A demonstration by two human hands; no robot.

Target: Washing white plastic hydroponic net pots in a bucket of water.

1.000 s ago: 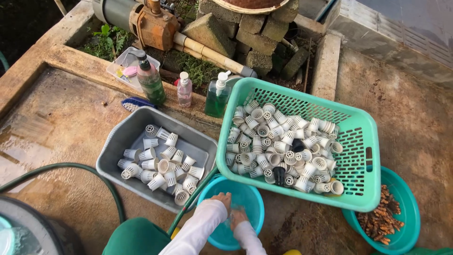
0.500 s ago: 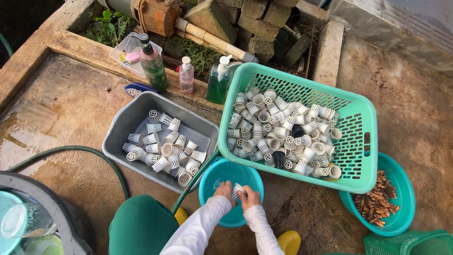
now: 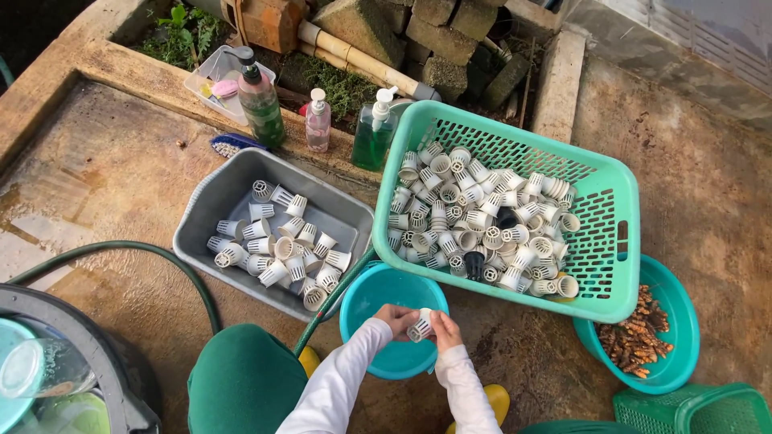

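Outdoor washing spot in a garden yard, wet concrete floor (image 3: pixel 104 185), stacked stone blocks (image 3: pixel 434 32), green hose (image 3: pixel 145 257), soap bottles (image 3: pixel 318 120) stood on a ledge.

Soft, even daylight fills the scene, bright enough to show colour clearly, with no hard-edged shadows. The wet concrete floor (image 3: pixel 96 193) carries a pale sheen at the left. The white cups in the green basket (image 3: pixel 611 241) look crisp and well exposed. The top left corner falls into deep shade. Straight edges bow slightly toward the borders, and the grey tub rim (image 3: pixel 80 337) at lower left is soft.
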